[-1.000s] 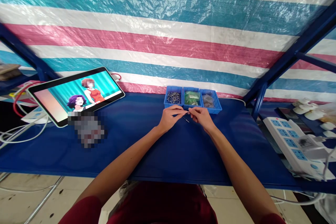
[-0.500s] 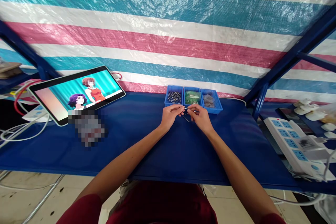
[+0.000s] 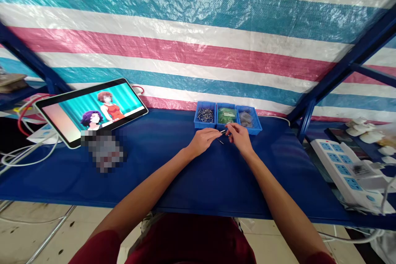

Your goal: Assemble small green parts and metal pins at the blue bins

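Note:
My left hand (image 3: 203, 141) is closed, its fingertips pinching a small metal pin (image 3: 222, 132) with a light, shiny end. Close to that end, my right hand (image 3: 240, 137) has its thumb and fingers curled together; what they hold, if anything, is too small to make out. Another thin metal pin (image 3: 220, 142) lies on the blue table just below the fingertips. Behind the hands stand three blue bins in a row. The left bin (image 3: 204, 125) holds many loose metal pins, the middle bin (image 3: 221, 125) green and white packaging, and the right bin (image 3: 254, 131) greyish clear plastic pieces.
On the left a tablet (image 3: 93, 111) leans at an angle, with cables beside it and a blurred-out item in front. A white power strip (image 3: 343, 169) lies on the right. Blue metal frame posts (image 3: 306, 117) and a striped plastic sheet (image 3: 198, 45) bound the blue table (image 3: 204, 185).
My left hand has flattened and shifted slightly right and down. My right hand has drawn a little to the right, so the fingertips are farther apart and the pin's light end shows.

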`<state>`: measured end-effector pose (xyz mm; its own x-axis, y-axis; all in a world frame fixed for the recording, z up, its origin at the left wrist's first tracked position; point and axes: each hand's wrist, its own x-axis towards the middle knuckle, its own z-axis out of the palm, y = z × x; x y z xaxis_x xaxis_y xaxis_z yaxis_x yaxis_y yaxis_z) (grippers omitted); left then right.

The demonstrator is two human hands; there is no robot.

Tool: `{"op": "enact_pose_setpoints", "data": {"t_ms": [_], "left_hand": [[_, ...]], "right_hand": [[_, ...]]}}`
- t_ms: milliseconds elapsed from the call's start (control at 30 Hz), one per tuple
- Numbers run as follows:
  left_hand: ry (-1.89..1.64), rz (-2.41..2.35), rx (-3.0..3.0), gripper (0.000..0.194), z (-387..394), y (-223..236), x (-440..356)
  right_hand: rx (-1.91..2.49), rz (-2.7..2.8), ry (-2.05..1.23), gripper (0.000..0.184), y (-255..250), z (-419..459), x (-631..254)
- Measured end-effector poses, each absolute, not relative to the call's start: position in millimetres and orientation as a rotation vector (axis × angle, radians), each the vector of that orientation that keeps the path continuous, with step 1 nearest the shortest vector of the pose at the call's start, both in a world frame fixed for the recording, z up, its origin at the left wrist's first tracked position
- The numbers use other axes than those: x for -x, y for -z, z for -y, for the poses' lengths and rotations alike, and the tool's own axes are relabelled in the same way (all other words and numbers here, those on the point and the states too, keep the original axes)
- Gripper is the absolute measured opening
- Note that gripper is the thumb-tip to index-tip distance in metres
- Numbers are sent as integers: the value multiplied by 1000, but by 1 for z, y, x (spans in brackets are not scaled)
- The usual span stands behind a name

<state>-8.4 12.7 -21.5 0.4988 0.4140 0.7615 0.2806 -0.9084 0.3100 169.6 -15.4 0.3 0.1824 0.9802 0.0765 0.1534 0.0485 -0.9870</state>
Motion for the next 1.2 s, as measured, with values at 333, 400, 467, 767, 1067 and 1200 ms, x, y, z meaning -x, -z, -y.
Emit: {"op": "enact_pose_setpoints", "data": {"t_ms": [333,400,467,767,1067,1200], "left_hand": [[-1179,-696,-2846,28,-19,19,18],[-1137,-693,-2804,27,-19,19,18],[-1134,-721,-2685,26,-18,19,17],[-1132,-892,-1556,33,-11,18,-3],[-1673,-940,-2383,20,-19,3,15],[-1386,-1218,-2746,29,-37,-1,20]], "right_hand": [[1336,1309,-1222,44,-4,18,-171],[1326,1332,-1244,43,-3,18,-170],[1328,1343,-1242,43,-1,17,-169],[1265,1415,-980,37,-1,18,-166],[1629,1546,-663,19,0,17,-173],[1907,1844,-542,15,-3,20,-173]]}}
